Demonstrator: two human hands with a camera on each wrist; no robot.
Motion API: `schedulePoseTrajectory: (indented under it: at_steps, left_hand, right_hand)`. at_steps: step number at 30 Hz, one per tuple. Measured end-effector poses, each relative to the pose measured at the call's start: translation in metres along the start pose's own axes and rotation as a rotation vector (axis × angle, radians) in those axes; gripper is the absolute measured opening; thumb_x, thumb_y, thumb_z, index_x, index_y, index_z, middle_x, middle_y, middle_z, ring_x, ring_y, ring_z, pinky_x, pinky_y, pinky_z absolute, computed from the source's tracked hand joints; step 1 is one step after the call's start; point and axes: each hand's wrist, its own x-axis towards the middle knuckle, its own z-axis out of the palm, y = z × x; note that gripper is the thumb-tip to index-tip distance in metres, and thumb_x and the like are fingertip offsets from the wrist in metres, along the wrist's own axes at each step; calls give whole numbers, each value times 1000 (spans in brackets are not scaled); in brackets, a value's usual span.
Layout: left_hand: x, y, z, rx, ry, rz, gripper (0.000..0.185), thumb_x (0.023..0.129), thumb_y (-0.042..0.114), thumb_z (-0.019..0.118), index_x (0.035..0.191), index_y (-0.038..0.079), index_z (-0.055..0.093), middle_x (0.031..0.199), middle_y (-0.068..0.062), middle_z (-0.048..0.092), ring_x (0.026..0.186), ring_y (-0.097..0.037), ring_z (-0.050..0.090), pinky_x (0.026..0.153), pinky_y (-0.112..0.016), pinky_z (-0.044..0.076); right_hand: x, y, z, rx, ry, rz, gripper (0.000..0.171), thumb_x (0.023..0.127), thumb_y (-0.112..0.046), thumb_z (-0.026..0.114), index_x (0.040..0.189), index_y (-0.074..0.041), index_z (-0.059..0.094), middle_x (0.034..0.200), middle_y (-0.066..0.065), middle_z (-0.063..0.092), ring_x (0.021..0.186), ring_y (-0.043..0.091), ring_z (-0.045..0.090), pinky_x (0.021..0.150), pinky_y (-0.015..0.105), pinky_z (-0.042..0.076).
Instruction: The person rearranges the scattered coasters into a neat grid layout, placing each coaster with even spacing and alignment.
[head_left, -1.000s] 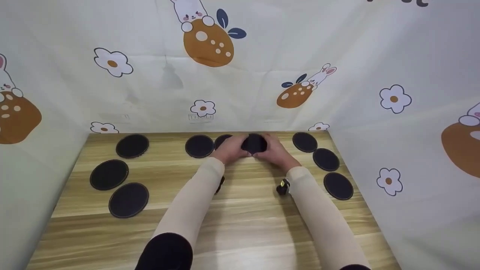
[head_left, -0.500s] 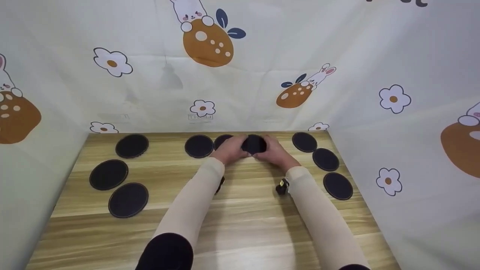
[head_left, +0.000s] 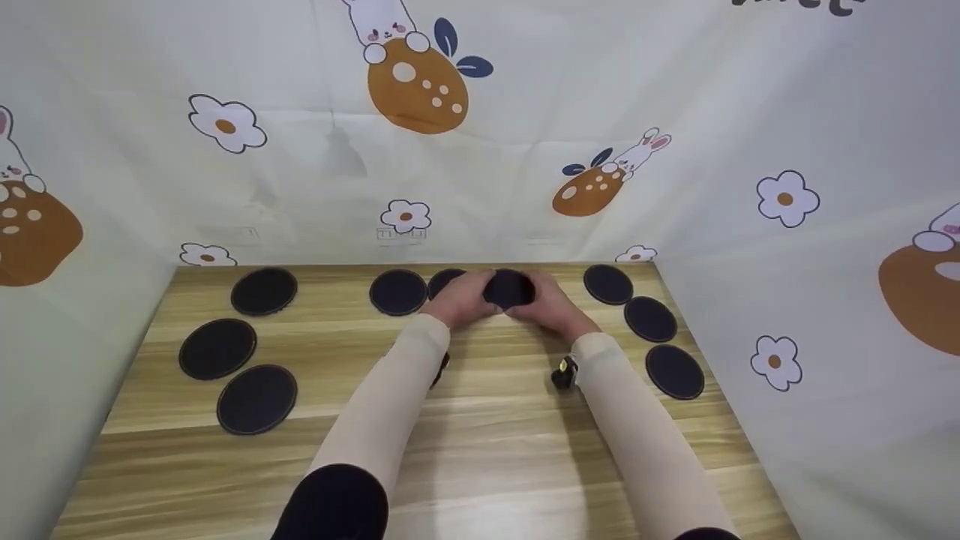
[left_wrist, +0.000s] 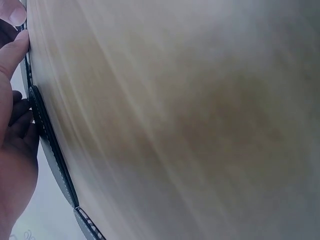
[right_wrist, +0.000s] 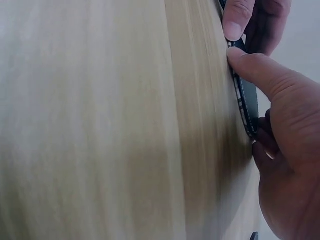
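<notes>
At the far middle of the wooden table both hands hold one black round pad between them. My left hand grips its left edge and my right hand grips its right edge. In the right wrist view the right thumb presses the pad's stitched rim with the fingers curled behind, and the other hand's thumb touches the same rim. In the left wrist view the left hand lies against the pad's edge at the frame's left side.
More black round pads lie about: three at the left, two just left of the hands, three down the right side. Patterned cloth walls close the table's back and sides.
</notes>
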Motion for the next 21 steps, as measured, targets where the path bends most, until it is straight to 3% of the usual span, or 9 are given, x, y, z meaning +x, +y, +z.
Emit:
schedulePoseTrajectory:
  at_steps: [7,12,21]
  left_hand:
    - [-8,-1,-5,-24,25,29,68,101,31,83,158,6,57,151,-15,66,142,-35,59,122,-49,44]
    - [-21,-4,-12,-51,40,62,68,101,27,82,160,6,56,156,-15,62,147,-34,55,125,-49,41]
    - [-50,-6,-23,-18,7,65,84,103,35,80,170,5,40,175,-14,41,163,-32,36,132,-45,29]
  right_hand:
    - [0,1,6,28,39,-34,92,86,-17,94,159,11,47,158,28,54,148,40,50,126,53,37]
    - [-7,3,4,30,69,-88,86,88,-17,93,157,10,50,155,29,55,148,42,49,127,54,35]
    - [-39,-5,3,-49,56,-148,75,95,-23,88,155,7,55,161,25,49,154,41,40,130,53,31]
